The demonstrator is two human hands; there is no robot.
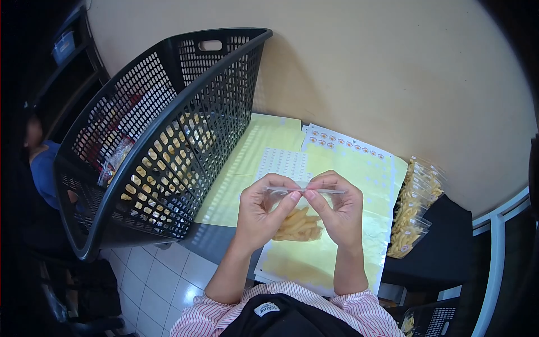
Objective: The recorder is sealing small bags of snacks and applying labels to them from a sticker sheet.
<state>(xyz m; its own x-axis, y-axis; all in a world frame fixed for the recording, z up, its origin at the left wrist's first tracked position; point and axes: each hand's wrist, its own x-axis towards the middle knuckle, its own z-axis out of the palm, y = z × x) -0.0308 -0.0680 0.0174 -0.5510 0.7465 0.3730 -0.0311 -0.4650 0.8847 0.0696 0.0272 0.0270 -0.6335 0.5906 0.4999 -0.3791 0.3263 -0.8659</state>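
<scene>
Between my two hands hangs a clear plastic pouch (297, 225) with yellow chip-like snack pieces in its lower part. My left hand (265, 210) pinches the pouch's top edge between thumb and index finger. At the same edge, my right hand (337, 206) grips with its thumb and index finger, the two thumb tips almost touching at the middle. Whether the seal strip is closed there cannot be made out. Beneath the pouch lie yellow sticker backing sheets (320, 265). A white sheet of small printed labels (283, 162) is just beyond my left hand.
A large dark plastic basket (198, 88) holding bagged snacks stands at the left. Filled pouches (410, 215) overlap in a row on a black surface (446, 236) at the right. Beyond the table are a beige wall (358, 63) and, far left, a person's blue sleeve (44, 172).
</scene>
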